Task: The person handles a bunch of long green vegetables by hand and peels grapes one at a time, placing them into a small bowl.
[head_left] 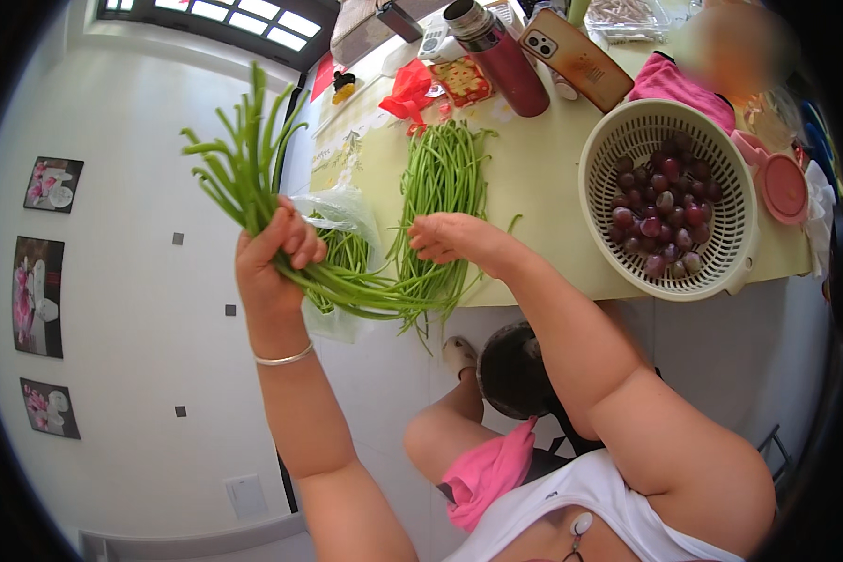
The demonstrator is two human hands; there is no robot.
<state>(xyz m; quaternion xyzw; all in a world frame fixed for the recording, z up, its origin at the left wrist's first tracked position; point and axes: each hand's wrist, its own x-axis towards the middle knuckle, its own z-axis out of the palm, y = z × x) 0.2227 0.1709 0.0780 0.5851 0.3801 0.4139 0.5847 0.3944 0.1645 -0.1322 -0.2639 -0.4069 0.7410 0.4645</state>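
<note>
My left hand [273,253] is raised beside the table, closed around a bunch of long green vegetable stems [253,178]. Their upper ends fan out above the fist, while the long tails bend right toward the table's front edge. To the right, my right hand [459,242] hovers over the near part of a pile of green stems [445,169], its fingers stretched out; whether they touch the stems I cannot tell. Between the hands, a clear plastic bag [351,208] with more green stems sits at the table's corner, partly hidden behind the held bunch.
A beige colander [749,215] of grapes [665,211] stands on the table [548,244] at right. Farther back are a dark red thermos [510,75], a phone [579,61], a pink cloth [679,89] and red plastic [407,91]. Below the table edge is a black round object [513,375].
</note>
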